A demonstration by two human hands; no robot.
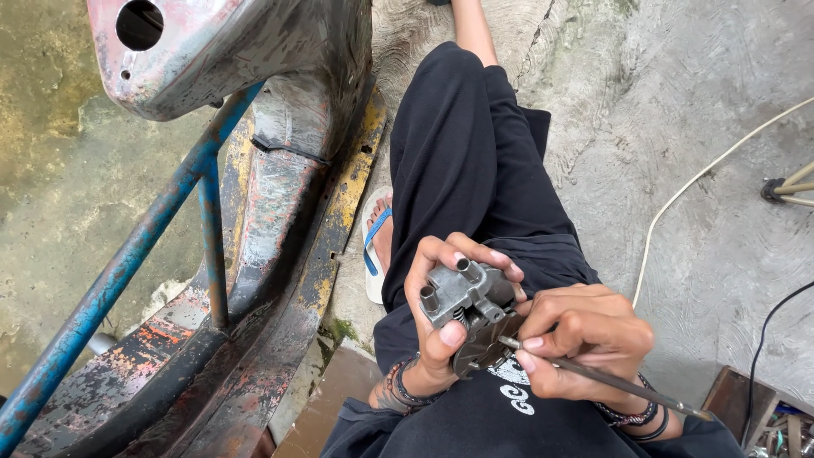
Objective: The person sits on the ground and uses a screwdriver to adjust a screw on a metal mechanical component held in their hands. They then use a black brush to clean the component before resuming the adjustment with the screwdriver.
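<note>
My left hand (441, 297) wraps around a small grey metal engine part (466, 298) with two short tubes on top and a round toothed disc below. My right hand (585, 339) grips a thin metal tool (619, 383), its tip touching the part near the disc. Both hands are held over my lap in black clothing, with beaded bracelets on each wrist.
A stripped, rusty scooter body (280, 195) with a blue tube frame (144, 246) stands at left. My foot in a blue-strapped sandal (377, 242) rests on the concrete floor. A white cable (687, 187) and a black cable (763, 339) run at right, beside a box of parts (776, 424).
</note>
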